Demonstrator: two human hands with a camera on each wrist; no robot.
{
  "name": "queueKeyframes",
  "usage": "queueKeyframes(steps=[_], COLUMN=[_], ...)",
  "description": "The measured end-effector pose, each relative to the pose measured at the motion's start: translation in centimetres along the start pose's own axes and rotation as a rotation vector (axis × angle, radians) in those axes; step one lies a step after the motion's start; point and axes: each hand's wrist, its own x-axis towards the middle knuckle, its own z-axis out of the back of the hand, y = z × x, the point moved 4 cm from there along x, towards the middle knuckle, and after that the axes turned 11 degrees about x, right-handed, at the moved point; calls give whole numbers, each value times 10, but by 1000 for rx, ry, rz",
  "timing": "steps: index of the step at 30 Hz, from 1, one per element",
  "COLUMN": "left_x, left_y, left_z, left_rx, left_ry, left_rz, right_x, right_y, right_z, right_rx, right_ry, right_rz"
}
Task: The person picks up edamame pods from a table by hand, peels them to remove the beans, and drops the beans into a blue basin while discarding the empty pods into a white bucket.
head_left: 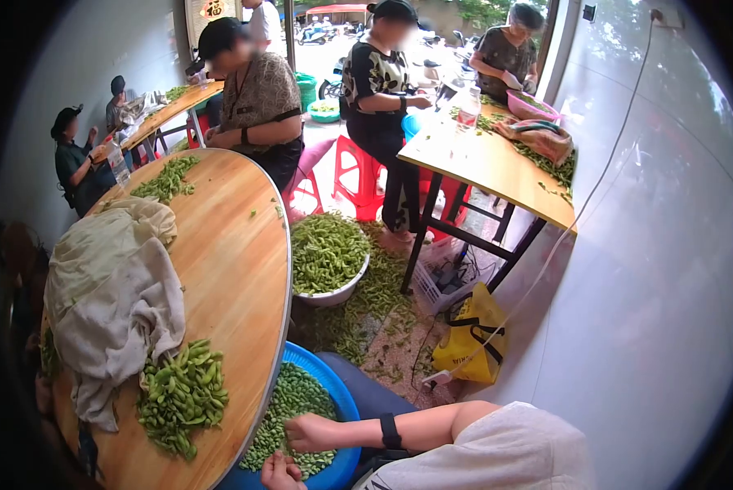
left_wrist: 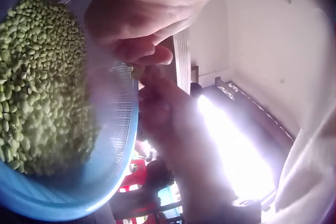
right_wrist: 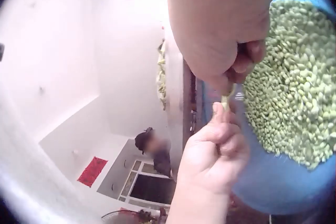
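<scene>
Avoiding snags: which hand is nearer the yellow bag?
Right. In head view, the right hand is below-left of the yellow bag; the left hand is lower and farther left.

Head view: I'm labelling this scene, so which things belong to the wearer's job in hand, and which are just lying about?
Job in hand:
- left hand and right hand, a green pod between them
- blue basin of shelled beans
- heaped pods, probably

Apparently just lying about:
- yellow bag
- white power strip
- clear bottle

A yellow bag with black handles [head_left: 474,347] sits at right. Red plastic stools [head_left: 355,155] stand farther away.
</scene>
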Motion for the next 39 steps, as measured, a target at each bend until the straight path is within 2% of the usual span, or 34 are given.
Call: queueKeyframes(steps=[1,4,5,8,9,10,12,14,15,16,17,18,19,22,24,26,27,28,30,31,33,35,38,39], left_x=[-2,-1,-5,-8,3,8,5,-2,-9,-20,-28,-33,-38,-42,-41,-45,-55,-58,-54,-56,-57,-54,-51,-52], left_y=[0,1,-3,-1,9,12,11,-2,-4,5,2,1,-3,6,27,49,52,57,74,63,43,8,-31,-47], left_z=[4,2,1,8,12,11,15,4,2,-4,-6,-3,4,51,106,165,182,198,220,214,193,152,93,75], left_rx=[-18,-108,-140,-258,-264,-288,-221,-164,-141,-65,4,75,144,194,231,482,756,1023,1424,1395,730,555,383,352], left_ry=[-3,5,29,223,287,331,245,199,143,190,44,9,-75,-298,-469,-658,-729,-792,-846,-800,-601,-368,-125,-69], left_rz=[13,46,88,121,134,132,171,107,84,-61,-74,-142,-244,-258,-256,-169,-176,-192,-327,-330,-6,-21,-120,-169], right_x=[2,1,2,1,2,2,5,0,-2,0,2,2,2,-1,2,8,11,20,39,52,82,111,138,139], right_y=[4,17,23,31,31,24,6,15,19,17,6,5,13,16,35,69,86,102,123,132,140,136,123,128], right_z=[-2,-7,-4,-2,-1,-5,-15,-8,-3,-1,-4,-4,0,-5,5,22,33,43,63,72,83,80,63,65], right_rx=[27,139,212,335,167,322,416,357,293,260,85,4,37,-216,-222,-203,-192,-191,-9,-99,-230,-295,-625,-628], right_ry=[-19,68,104,136,171,161,215,223,197,187,163,101,112,90,206,242,243,241,189,95,-55,-102,75,81], right_rz=[155,62,-72,-11,-114,-15,-72,-111,-12,146,99,93,37,225,207,252,264,285,319,301,306,422,386,361])
